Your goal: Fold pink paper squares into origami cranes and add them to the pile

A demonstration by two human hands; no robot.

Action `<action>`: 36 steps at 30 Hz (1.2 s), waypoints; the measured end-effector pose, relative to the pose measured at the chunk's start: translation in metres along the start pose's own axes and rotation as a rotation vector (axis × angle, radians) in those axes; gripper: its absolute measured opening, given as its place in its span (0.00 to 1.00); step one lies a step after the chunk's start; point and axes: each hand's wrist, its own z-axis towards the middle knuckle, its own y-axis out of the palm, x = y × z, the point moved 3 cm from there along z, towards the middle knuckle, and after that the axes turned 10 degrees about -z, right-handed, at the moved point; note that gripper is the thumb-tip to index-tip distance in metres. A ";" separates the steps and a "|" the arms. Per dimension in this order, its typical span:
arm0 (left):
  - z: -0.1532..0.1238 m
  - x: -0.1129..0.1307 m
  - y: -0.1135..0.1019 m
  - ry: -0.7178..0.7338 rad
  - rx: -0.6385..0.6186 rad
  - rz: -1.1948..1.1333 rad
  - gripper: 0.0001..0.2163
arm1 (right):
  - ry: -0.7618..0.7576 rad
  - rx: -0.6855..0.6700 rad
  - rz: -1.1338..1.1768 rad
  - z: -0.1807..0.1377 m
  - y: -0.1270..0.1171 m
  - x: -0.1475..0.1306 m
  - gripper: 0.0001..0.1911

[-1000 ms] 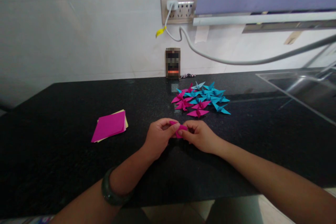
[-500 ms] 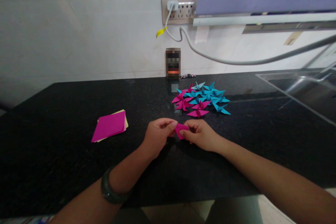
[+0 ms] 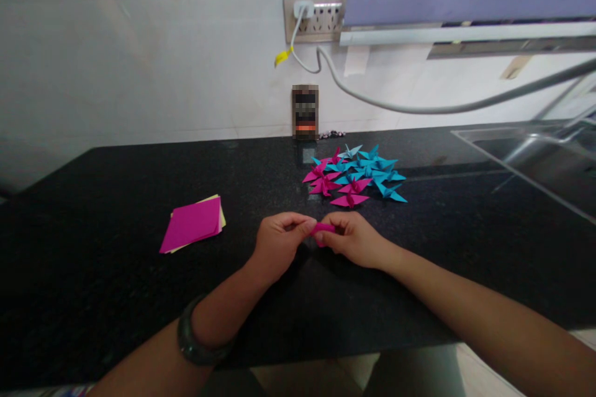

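Both my hands meet over the middle of the black countertop (image 3: 116,322). My left hand (image 3: 278,245) and my right hand (image 3: 354,239) each pinch one end of a small folded pink paper piece (image 3: 322,231), fingers closed on it. Most of the piece is hidden by my fingertips. Just beyond my hands lies a cluster of finished pink and blue paper cranes (image 3: 356,175). A stack of square sheets, pink on top (image 3: 193,223), lies flat to the left of my left hand. A dark bangle (image 3: 193,341) circles my left wrist.
A wall socket (image 3: 314,17) with a white plug feeds a grey cable (image 3: 419,105) running right. A small dark box (image 3: 305,111) stands against the wall. A steel sink (image 3: 535,155) is set into the counter's right end. The counter's front edge runs under my forearms.
The pink piece has been turned and pressed narrower between my fingertips; it showed a wider face half a second ago. My hands stay in nearly the same spot.
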 end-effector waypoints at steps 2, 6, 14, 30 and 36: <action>0.000 0.000 0.000 0.002 0.034 -0.017 0.06 | 0.022 0.018 0.012 0.001 -0.001 0.000 0.12; 0.000 0.000 0.001 -0.069 0.058 -0.065 0.07 | 0.041 0.118 0.048 0.004 -0.004 0.002 0.13; -0.001 -0.008 0.007 -0.193 -0.236 0.096 0.08 | -0.055 0.181 -0.102 0.003 -0.013 0.003 0.12; -0.005 -0.001 0.008 -0.141 -0.082 -0.166 0.09 | 0.013 0.098 0.313 0.003 -0.009 0.000 0.17; -0.004 0.003 0.007 -0.146 -0.024 -0.244 0.09 | 0.006 0.072 0.301 0.002 -0.008 0.001 0.16</action>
